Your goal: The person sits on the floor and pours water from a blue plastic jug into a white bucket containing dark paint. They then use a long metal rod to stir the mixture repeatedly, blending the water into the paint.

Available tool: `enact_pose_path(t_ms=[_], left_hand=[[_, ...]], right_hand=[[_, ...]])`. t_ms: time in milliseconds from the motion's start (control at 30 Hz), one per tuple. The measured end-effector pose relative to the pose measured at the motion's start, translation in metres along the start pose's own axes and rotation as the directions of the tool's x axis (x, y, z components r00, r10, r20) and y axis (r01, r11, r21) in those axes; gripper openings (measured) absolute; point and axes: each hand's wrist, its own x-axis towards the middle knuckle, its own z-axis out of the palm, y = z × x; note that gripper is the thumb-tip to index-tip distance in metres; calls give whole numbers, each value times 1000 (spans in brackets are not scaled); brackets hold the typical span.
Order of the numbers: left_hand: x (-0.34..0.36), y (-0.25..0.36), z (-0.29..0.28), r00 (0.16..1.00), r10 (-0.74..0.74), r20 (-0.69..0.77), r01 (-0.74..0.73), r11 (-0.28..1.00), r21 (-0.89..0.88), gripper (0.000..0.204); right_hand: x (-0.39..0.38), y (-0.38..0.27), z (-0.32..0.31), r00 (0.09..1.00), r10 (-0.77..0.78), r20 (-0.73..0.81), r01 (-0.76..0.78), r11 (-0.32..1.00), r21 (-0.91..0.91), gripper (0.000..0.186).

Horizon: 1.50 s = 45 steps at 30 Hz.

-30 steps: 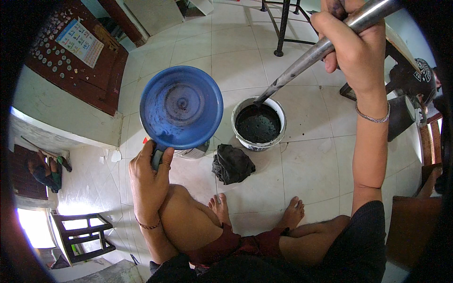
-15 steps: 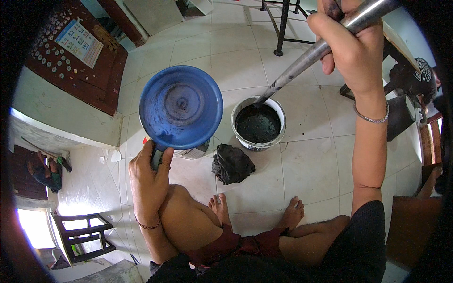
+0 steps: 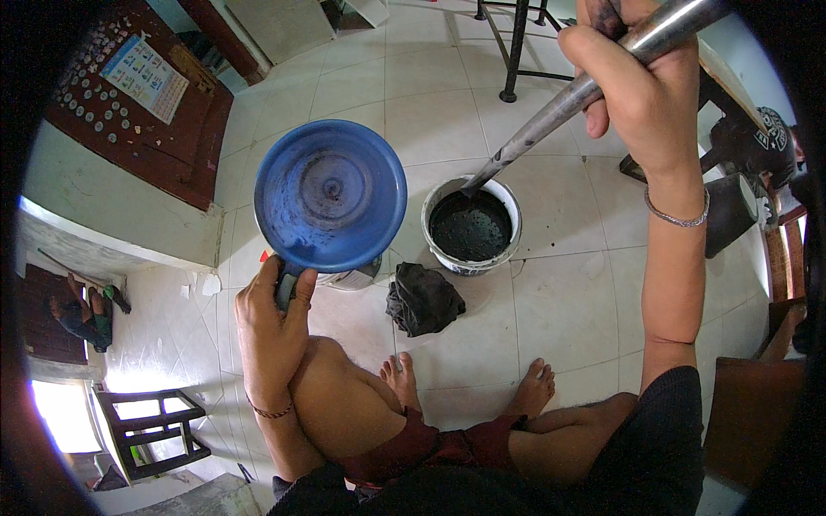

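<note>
My left hand (image 3: 274, 316) is closed on the dark handle of a round blue plastic dipper (image 3: 331, 193) with dark smudges. A pale container (image 3: 353, 279) shows partly beneath the dipper, mostly hidden by it. Raised at the upper right, my right hand (image 3: 650, 99) grips a grey metal pipe (image 3: 551, 120). The pipe slants down to the left, and its lower end reaches into a white bucket (image 3: 514, 225). Inside the bucket is a black, wet-looking mass (image 3: 469, 228). A crumpled black cloth or bag (image 3: 424, 299) lies on the floor between the bucket and my feet.
Pale tiles (image 3: 568, 284) cover the floor. A black-legged stand (image 3: 514, 52) is at the far side. A dark bucket (image 3: 731, 215) and a person in black (image 3: 753, 142) are at the right. Another person (image 3: 82, 318) sits far left, near a dark wooden frame (image 3: 146, 430).
</note>
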Motion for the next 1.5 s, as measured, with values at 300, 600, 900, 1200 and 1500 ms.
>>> enact_pose_path(t_ms=[300, 600, 900, 1200, 1500], left_hand=[[1, 0, -1, 1000, 14, 2, -14, 1000, 28, 35], [1, 2, -1, 1000, -4, 3, 4, 1000, 15, 35], [1, 0, 0, 1000, 16, -4, -16, 1000, 15, 35], [1, 0, 0, 1000, 19, 1, -19, 999, 29, 35], [2, 0, 0, 999, 45, -6, -45, 999, 17, 33]], right_hand=[[0, 2, -1, 1000, -19, 23, 18, 999, 47, 25], [0, 0, 0, 999, 44, 23, -44, 999, -2, 26], [-1, 12, 2, 992, -126, 25, 127, 992, -23, 27], [0, 7, -3, 997, -36, 68, 37, 999, -8, 27], [-24, 92, 28, 977, -15, 211, 27, 998, -51, 22]])
